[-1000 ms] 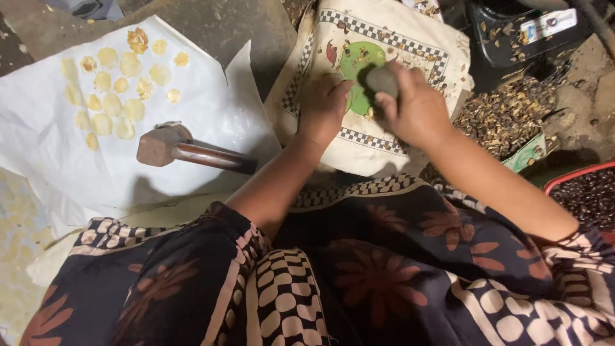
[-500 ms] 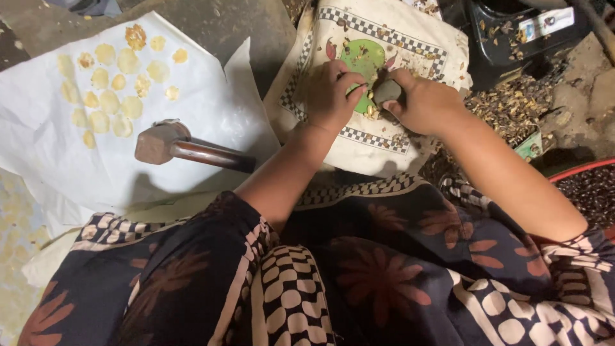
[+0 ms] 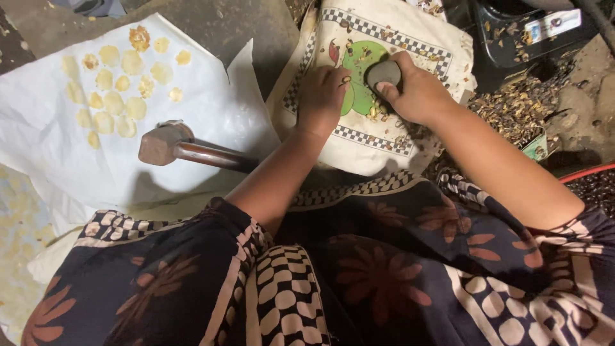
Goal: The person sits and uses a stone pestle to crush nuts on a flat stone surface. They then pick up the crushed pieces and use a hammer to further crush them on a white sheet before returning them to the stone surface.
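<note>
Right hand [image 3: 419, 93] lowered dark stone [image 3: 383, 72] onto cream checker-bordered bag [image 3: 384, 138], green patch [image 3: 360, 80]

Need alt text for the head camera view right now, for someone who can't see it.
The person's right hand grips a dark rounded stone over a printed cloth sack littered with husk bits, while the left hand rests fingers-down beside it. To the left, a mallet lies on white paper bearing flat yellow discs.
</note>
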